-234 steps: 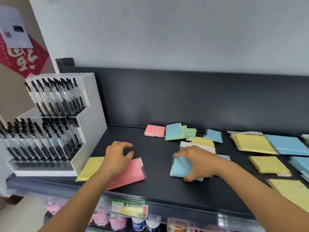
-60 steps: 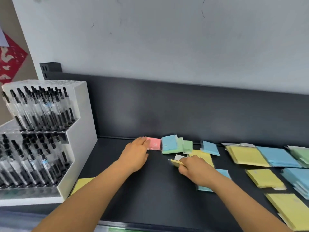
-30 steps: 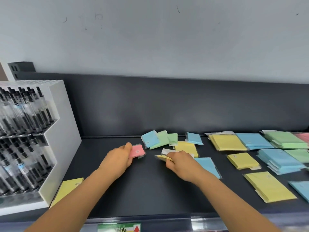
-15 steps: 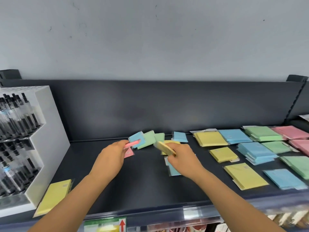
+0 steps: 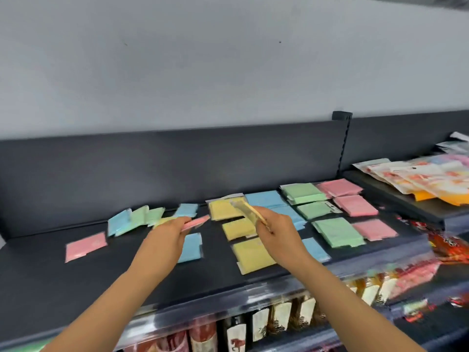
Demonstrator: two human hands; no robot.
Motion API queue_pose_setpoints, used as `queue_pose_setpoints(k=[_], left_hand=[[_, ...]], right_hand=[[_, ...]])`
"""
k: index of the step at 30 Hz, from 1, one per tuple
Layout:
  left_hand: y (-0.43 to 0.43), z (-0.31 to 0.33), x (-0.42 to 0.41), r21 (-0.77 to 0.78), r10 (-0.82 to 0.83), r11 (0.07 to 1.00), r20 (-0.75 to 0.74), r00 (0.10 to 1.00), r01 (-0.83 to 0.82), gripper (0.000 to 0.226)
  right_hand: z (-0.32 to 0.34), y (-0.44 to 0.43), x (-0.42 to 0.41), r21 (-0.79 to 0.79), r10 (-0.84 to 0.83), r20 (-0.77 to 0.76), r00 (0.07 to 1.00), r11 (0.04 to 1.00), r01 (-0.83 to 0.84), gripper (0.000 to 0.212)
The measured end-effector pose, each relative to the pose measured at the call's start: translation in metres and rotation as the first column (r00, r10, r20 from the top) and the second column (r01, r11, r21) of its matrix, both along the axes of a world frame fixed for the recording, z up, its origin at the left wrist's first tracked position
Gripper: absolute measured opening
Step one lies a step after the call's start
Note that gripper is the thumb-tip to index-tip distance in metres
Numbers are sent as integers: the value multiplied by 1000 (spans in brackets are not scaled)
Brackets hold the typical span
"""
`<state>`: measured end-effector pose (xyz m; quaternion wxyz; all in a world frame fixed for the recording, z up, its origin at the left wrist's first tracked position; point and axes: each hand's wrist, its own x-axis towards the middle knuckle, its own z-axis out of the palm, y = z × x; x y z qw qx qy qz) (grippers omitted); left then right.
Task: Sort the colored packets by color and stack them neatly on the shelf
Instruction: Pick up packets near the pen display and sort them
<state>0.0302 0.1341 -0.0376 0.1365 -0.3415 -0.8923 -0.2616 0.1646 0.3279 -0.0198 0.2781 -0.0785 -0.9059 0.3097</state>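
My left hand point(image 5: 167, 240) grips a small pink packet point(image 5: 196, 222), held edge-on above the dark shelf point(image 5: 50, 275). My right hand point(image 5: 276, 229) holds a small yellow packet point(image 5: 247, 212), tilted up over the yellow stacks point(image 5: 223, 209). Sorted stacks lie to the right: yellow point(image 5: 251, 255), blue point(image 5: 264, 199), green point(image 5: 303, 193) and pink point(image 5: 338, 188). Loose blue and green packets point(image 5: 134, 219) lie at the back left. One pink packet point(image 5: 85, 246) lies alone at the left. A blue packet point(image 5: 191, 247) rests partly under my left hand.
The shelf's dark back panel point(image 5: 165, 168) rises behind the packets. A raised neighbouring shelf at the right holds printed pouches point(image 5: 426, 179). Bottles and packaged goods point(image 5: 253, 326) fill the shelf below the front rail.
My head has turned right, so the pen display has left view and more sorted stacks show. Both hands have lifted their packets off the shelf and carried them rightward.
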Motion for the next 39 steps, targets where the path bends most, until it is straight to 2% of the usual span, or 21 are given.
queue_pose_setpoints(k=[12,22,26,30,36,39], left_hand=[[88,-13,77,-29,31,999,-22,999,-32,31],[100,-12,56,-18,121,992,-5,993,-121,32],[93,-7,21,4,199,980,32,979,-199,27],[81,-1,-10,31,249,968,10,968,-249,25],[61,-1,-45,106,274,956,5,962,-273,25],[55,2,-62,114,332,938,-13,943,-329,24]], right_hand=[[-11,98,73,-119,26,-18,999,993,-28,37],[-11,115,40,-120,85,-14,996,989,-86,41],[-1,112,-6,1,147,40,988,989,-147,39],[6,100,-54,173,239,189,952,947,-272,42],[8,93,-128,494,197,342,919,794,-354,56],[2,90,-154,589,164,386,908,713,-379,56]])
